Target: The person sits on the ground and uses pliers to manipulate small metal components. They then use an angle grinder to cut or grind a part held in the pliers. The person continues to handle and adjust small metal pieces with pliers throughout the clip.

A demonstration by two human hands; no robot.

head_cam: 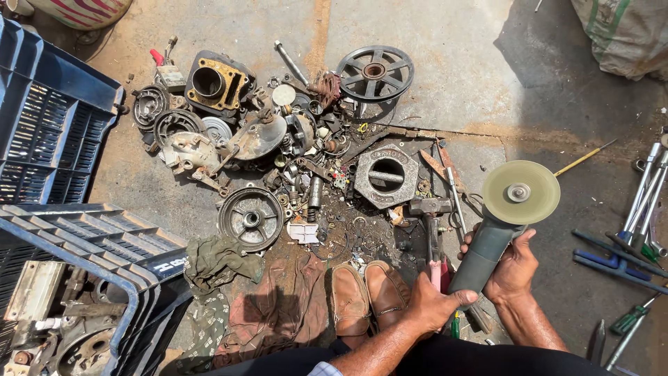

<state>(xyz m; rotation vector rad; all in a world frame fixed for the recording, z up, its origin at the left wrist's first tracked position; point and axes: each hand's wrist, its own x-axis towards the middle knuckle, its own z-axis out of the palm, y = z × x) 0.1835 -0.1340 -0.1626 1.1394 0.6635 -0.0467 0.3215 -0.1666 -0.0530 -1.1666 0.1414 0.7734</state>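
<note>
Hands, left hand (433, 304) and right hand (513, 268), grip grey angle grinder (502, 221).

Hard sunlight is flooding the concrete floor (445, 76), bleaching it pale and casting short, sharp shadows under the scrap pile (278, 146). A broad shadow is lying across the right side. Focus is staying crisp throughout, with the wide lens bending the crates (49, 132) at the left edge.

Bare concrete floor (445, 76), stained and dusty, in hard sunlight with sharp shadows. A crack runs across it toward the right. Blue plastic crates (49, 125) stand at left. A woven sack (619, 35) lies at far right, casting shade.
</note>
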